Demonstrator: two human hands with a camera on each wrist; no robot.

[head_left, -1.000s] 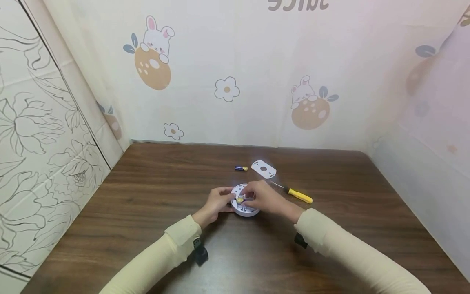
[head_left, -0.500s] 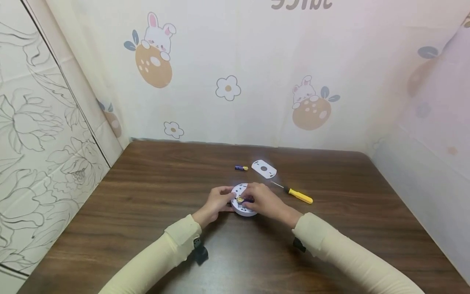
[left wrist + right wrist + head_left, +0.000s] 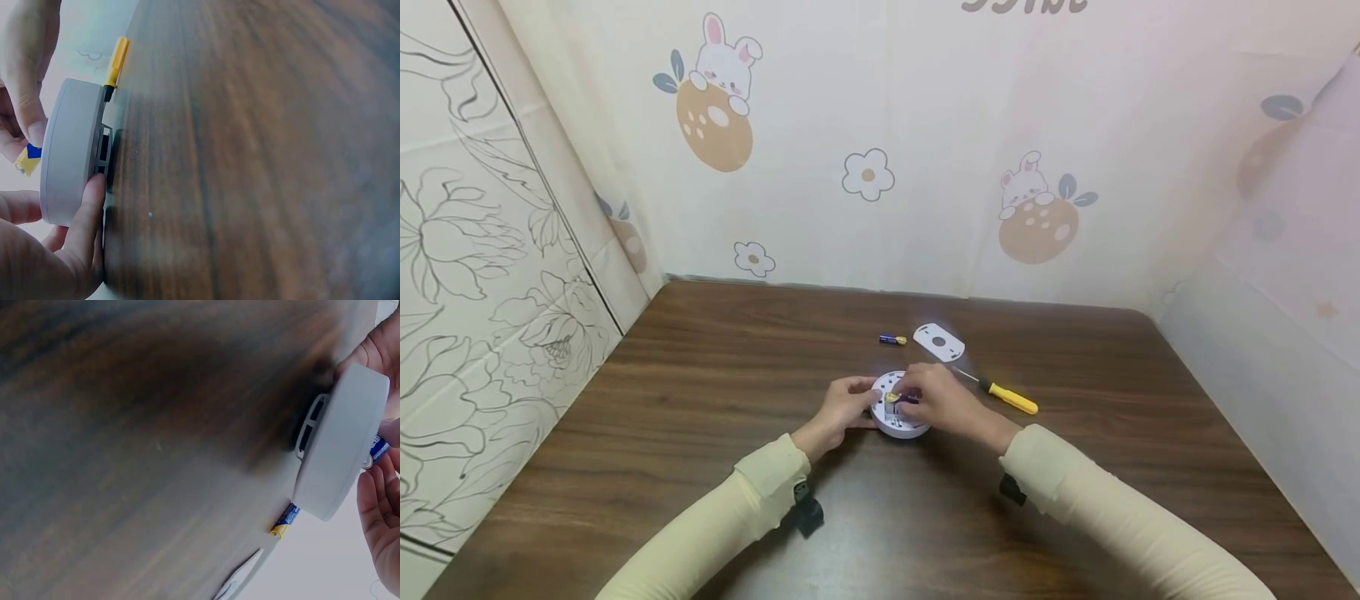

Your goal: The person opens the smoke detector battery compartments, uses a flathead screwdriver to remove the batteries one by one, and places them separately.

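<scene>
A round white smoke detector (image 3: 898,431) sits on the table with its back side facing up. My left hand (image 3: 842,410) grips its left edge, thumb on top and fingers at the side and underneath. Over the detector's back, my right hand (image 3: 942,400) pinches a blue and yellow battery (image 3: 892,398) between thumb and fingers. In the left wrist view that battery (image 3: 29,159) shows just above the detector's rim (image 3: 70,150). The right hand partly hides the battery compartment, so whether the battery touches it I cannot tell.
A second blue and yellow battery (image 3: 892,339) lies behind the detector. Beside it is a white mounting plate (image 3: 951,347) with a central hole. A yellow-handled screwdriver (image 3: 1013,398) lies to the right, its tip towards the plate. A patterned curtain (image 3: 925,233) hangs behind the table.
My right hand and the pinched battery have shifted slightly away from me over the detector's back. The left hand keeps its grip. The head view has tilted a little downward.
</scene>
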